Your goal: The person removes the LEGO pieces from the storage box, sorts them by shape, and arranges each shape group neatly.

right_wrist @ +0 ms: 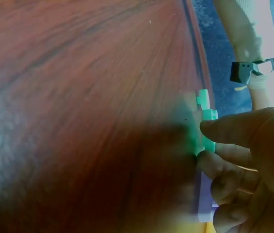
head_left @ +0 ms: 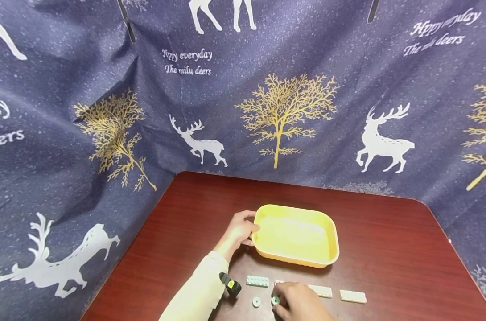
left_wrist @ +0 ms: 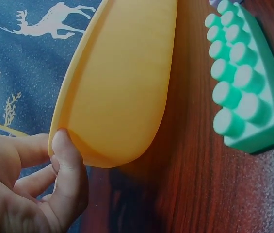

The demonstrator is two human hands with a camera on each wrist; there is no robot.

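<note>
My left hand (head_left: 240, 228) holds the left end of a yellow plastic basin (head_left: 295, 261). In the left wrist view, its thumb (left_wrist: 69, 160) lies inside the basin wall with the fingers outside. My right hand (head_left: 301, 301) is low over the table's near side, its thumb and fingers around a small round green toy piece (head_left: 275, 301) with a central hole. The right wrist view has this green piece (right_wrist: 209, 131) between thumb and forefinger. Left of it lies a similar pale round piece (head_left: 257, 302). A green studded building brick (head_left: 257, 281) lies between the basin and the round pieces.
Two pale long bricks (head_left: 321, 291) (head_left: 353, 296) lie right of my right hand. A purple block (right_wrist: 205, 199) shows beside its fingers in the right wrist view. The dark red table (head_left: 391, 240) meets a blue deer-print cloth (head_left: 319, 53) at the back and sides.
</note>
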